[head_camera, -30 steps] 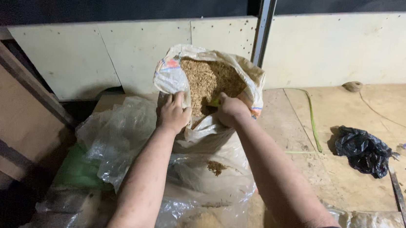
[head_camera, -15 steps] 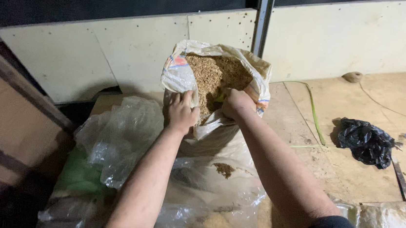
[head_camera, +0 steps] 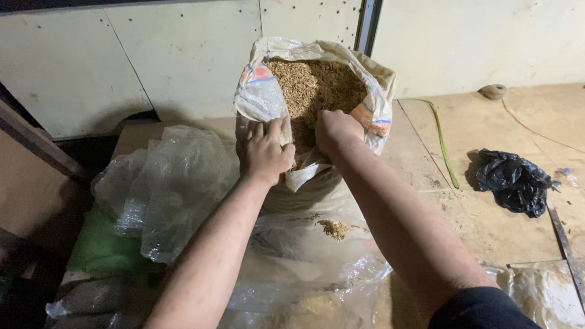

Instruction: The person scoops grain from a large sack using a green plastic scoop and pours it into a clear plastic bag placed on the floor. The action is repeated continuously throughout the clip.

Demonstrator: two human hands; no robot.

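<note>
Under both hands' fingers [head_camera: 272, 133]: sack [head_camera: 263, 98] rim.

Left hand [head_camera: 267, 152] now sits lower on the near rim of the woven sack [head_camera: 263, 98], fingers hooked over the folded edge, where a second ago it lay flatter against it. Right hand [head_camera: 334, 131] reaches further into the mouth, fingers deeper in the brown husk-like fill [head_camera: 317, 89]. The sack's mouth gapes wider, showing more fill.
</note>
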